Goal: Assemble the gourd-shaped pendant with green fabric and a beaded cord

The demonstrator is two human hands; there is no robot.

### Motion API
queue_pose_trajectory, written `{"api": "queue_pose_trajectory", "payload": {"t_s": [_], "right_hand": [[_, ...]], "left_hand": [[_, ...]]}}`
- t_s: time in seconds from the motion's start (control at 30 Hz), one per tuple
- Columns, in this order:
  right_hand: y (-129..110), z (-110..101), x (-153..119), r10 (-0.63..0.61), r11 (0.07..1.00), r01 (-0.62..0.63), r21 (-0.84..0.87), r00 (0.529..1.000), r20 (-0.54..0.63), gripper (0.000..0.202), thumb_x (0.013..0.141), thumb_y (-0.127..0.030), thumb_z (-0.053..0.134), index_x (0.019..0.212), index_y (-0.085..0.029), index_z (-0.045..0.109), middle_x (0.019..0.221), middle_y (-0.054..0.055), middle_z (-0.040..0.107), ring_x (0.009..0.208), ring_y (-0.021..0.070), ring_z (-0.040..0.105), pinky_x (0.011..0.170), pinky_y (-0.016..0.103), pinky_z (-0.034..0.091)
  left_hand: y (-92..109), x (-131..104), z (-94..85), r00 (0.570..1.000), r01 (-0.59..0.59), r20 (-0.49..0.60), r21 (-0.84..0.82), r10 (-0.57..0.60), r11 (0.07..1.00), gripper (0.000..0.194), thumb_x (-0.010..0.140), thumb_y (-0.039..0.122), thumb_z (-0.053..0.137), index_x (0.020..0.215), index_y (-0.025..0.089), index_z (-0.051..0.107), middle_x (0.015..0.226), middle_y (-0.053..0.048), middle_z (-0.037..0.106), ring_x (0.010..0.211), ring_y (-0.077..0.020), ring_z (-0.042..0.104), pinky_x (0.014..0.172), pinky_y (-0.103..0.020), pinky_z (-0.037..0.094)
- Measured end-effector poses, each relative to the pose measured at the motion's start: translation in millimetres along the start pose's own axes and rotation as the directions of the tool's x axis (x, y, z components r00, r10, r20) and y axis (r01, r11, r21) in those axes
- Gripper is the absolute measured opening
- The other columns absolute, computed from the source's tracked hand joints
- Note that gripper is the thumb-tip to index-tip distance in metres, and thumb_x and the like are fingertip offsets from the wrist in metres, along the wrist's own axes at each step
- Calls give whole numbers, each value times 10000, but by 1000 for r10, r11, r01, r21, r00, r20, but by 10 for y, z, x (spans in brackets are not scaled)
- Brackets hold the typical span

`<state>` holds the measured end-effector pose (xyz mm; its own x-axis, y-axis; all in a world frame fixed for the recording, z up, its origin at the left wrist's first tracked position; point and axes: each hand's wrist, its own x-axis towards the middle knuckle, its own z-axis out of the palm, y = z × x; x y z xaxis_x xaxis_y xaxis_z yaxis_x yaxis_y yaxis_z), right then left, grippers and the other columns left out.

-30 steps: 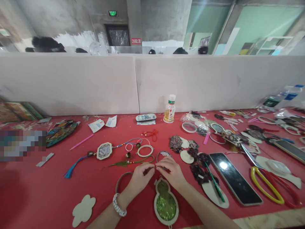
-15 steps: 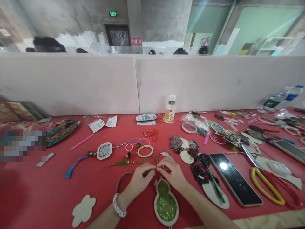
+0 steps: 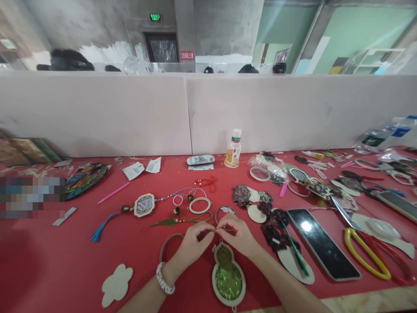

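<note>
Both hands meet over the middle of the red table, fingertips almost touching. My left hand (image 3: 198,239), with a white beaded band (image 3: 163,279) at the wrist, is closed in a pinch. My right hand (image 3: 236,232) pinches the same way; whatever lies between the fingers is too small to make out. Just below them rests a gourd-shaped pendant (image 3: 229,278) with a pale rim and green filling. Behind my right hand lies a ring with small white pieces (image 3: 227,213). A green tasselled cord (image 3: 176,221) lies beyond my left hand, and a grey hoop (image 3: 166,248) curves beside it.
To the right lie a phone (image 3: 322,243), scissors with yellow and red handles (image 3: 368,256) and dark scraps (image 3: 273,234). A blue-tasselled pendant (image 3: 144,205) and a flower-shaped piece (image 3: 117,284) are at left. A small bottle (image 3: 233,150) stands before the white partition (image 3: 130,113).
The view has shifted very slightly. My hands stay together, with the pinched fingertips now a little closer to each other; the things on the table lie as before.
</note>
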<state>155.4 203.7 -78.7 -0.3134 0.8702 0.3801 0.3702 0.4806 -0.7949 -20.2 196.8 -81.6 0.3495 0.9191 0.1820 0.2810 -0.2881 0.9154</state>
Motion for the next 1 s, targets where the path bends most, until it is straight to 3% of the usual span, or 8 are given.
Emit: {"api": "queue_pose_trajectory", "payload": {"t_s": [0.27, 0.4, 0.43, 0.5, 0.57, 0.63, 0.87, 1.0], "right_hand": [[5, -27, 20, 40, 996, -45, -78, 997, -63, 77, 752, -188, 537, 695, -181, 589, 711, 25, 591, 705, 149, 537, 645, 257, 425], [-69, -132, 46, 175, 979, -186, -80, 976, -129, 113, 758, -221, 513, 695, -170, 591, 710, 25, 607, 666, 146, 534, 614, 248, 415], [-102, -171, 33, 218, 971, -225, -75, 971, -97, 115, 756, -225, 510, 705, -169, 597, 715, 22, 614, 662, 145, 537, 604, 242, 412], [-179, -246, -25, 266, 963, -261, -63, 958, 105, 129, 745, -222, 509, 700, -166, 617, 686, 10, 624, 648, 142, 546, 587, 225, 407], [-250, -302, -118, 307, 952, -292, -95, 901, 307, 130, 729, -216, 525, 695, -162, 638, 640, 1, 624, 593, 133, 538, 532, 208, 386], [-301, -334, -218, 327, 945, -288, -157, 856, 401, 130, 713, -205, 535, 682, -156, 651, 604, -1, 619, 556, 125, 524, 500, 198, 361], [-383, -373, -355, 304, 938, -150, -313, 792, 529, 140, 679, -130, 532, 697, -185, 660, 676, 0, 635, 583, 118, 535, 535, 190, 346], [-454, -342, -330, 298, 904, -66, -422, 805, 513, 164, 694, -106, 506, 693, -192, 646, 702, 14, 636, 641, 139, 552, 575, 204, 345]], "left_hand": [[1, -25, 5, 999, 32, 30, 0, -32, 999, 261, 812, 215, 451, 965, 154, 653, 735, -47, 653, 660, -138, 571, 621, -224, 454], [34, -56, 20, 999, -7, 38, 123, 3, 992, 254, 793, 216, 470, 966, 168, 650, 714, -35, 630, 595, -124, 542, 563, -214, 435], [41, -63, 24, 999, -20, 44, 151, 13, 988, 243, 785, 216, 481, 955, 171, 649, 715, -32, 622, 574, -119, 530, 538, -209, 424], [56, -72, 29, 996, -55, 74, 204, 40, 977, 222, 772, 218, 502, 937, 184, 647, 719, -25, 611, 558, -115, 515, 519, -206, 410], [73, -76, 29, 990, -105, 117, 251, 78, 962, 192, 765, 217, 519, 903, 198, 652, 726, -23, 610, 585, -122, 524, 546, -211, 414], [91, -77, 24, 981, -158, 158, 285, 116, 945, 164, 763, 219, 533, 867, 205, 659, 741, -26, 618, 633, -131, 539, 589, -216, 422], [93, -83, 1, 948, -272, 258, 354, 186, 895, 139, 751, 259, 582, 859, 205, 651, 778, -22, 622, 753, -155, 544, 680, -235, 417], [66, -75, -1, 937, -296, 296, 379, 189, 877, 146, 735, 270, 609, 866, 223, 654, 784, -14, 611, 764, -158, 532, 683, -239, 406]]}}
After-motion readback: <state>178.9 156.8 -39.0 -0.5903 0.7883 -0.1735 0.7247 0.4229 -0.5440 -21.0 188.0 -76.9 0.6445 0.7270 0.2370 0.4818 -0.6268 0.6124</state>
